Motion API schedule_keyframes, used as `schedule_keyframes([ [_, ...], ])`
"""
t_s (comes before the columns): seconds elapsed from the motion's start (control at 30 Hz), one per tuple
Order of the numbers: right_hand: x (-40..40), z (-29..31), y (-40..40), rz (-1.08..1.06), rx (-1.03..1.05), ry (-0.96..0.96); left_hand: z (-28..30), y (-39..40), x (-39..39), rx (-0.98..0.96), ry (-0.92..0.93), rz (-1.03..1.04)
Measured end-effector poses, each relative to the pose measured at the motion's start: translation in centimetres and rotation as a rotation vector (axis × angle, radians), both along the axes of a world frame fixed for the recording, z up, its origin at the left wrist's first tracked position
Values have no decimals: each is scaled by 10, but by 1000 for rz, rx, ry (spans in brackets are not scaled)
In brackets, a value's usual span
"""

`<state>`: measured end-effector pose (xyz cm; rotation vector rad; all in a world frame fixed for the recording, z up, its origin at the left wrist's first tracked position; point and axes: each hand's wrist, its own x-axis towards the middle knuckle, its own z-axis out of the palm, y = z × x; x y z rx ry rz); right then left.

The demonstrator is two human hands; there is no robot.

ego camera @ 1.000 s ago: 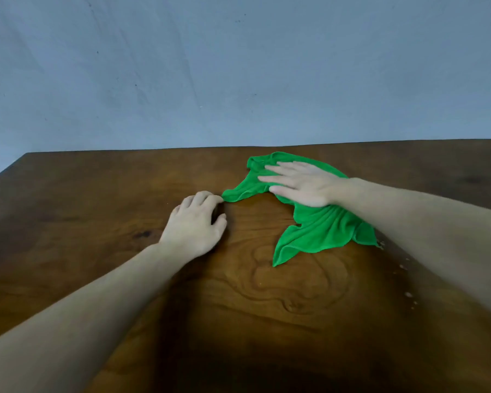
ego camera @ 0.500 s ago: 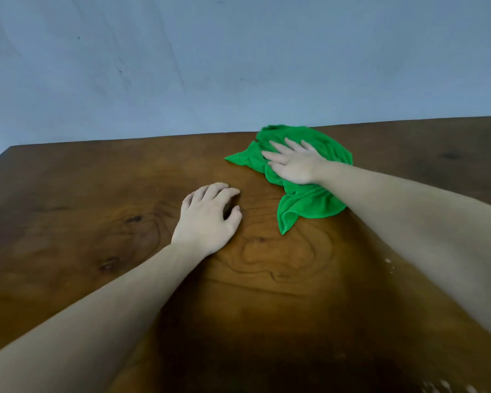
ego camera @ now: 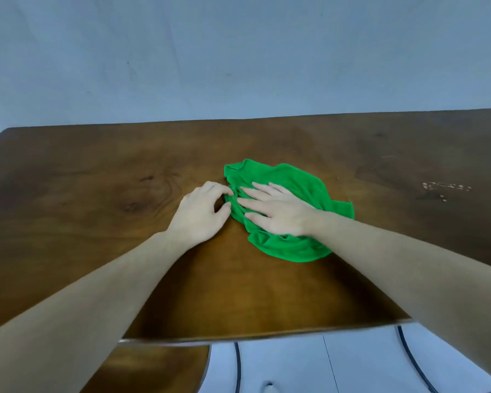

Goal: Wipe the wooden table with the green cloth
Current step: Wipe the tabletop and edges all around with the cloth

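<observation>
Your right hand (ego camera: 278,212) lies flat, fingers straight, on the green cloth (ego camera: 292,180) mid-bench (ego camera: 97,171). Your left hand (ego camera: 200,215), fingers curled, touches the cloth's left edge; whether it pinches is unclear. The bunched cloth could miss the crumbs (ego camera: 444,187) right of it.

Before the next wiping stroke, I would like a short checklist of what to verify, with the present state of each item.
1. Right hand lies flat on the green cloth, fingers straight: ok.
2. Cloth lies on the wooden table, not over an edge: ok.
3. Cloth is spread flat: not ok, it is bunched and creased at the left side.
4. Left hand holds the cloth's left edge: cannot tell; its fingertips touch the edge, a pinch is not clear.
5. White crumbs at the far right are wiped: not ok, still there.
6. Path from cloth to crumbs is free of objects: ok.
</observation>
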<state>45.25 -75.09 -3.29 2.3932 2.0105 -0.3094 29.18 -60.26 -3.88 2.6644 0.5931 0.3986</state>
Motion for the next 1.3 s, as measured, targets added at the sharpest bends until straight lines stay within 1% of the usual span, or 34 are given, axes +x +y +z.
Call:
schedule_keyframes([
  [0.1,-17,1,-33,24,14,6,1,-25,-28,5,21,-61],
  [0.17,-25,1,-51,-7,27,-23,-1,-40,-47,28,44,-95],
  [0.27,-31,0,-64,-174,22,-95,-5,-54,-71,60,79,-96],
  [0.33,-40,-3,-68,-277,-5,-86,-5,-59,-83,54,72,-88],
  [0.4,-55,-5,-70,-321,-13,-83,-5,-64,-94,33,43,-77],
  [0.5,-86,-4,-76,-284,-10,-66,-2,-72,-106,-29,3,-42],
  [0.6,-120,-1,-91,-166,-24,-40,2,-79,-114,-94,-58,-14],
  [0.7,-138,-1,-111,-54,-18,-36,3,-83,-115,-110,-58,-17],
  [0.77,-134,-1,-127,-38,-8,-49,4,-88,-113,-112,-58,-32],
  [0.83,-123,-1,-144,-67,11,-60,5,-95,-109,-107,-50,-50],
  [0.97,-83,-4,-187,-244,24,-41,7,-111,-101,-84,-12,-85],
  [1.07,-55,-2,-213,-396,-20,-16,8,-119,-92,-53,29,-97],
  [1.13,-47,-1,-217,-454,-49,-12,6,-123,-85,-39,43,-109],
  [1.2,-49,-1,-210,-468,-63,-38,5,-125,-78,-27,47,-118],
  [1.3,-62,-1,-184,-373,-48,-89,3,-125,-67,-21,43,-122],
])
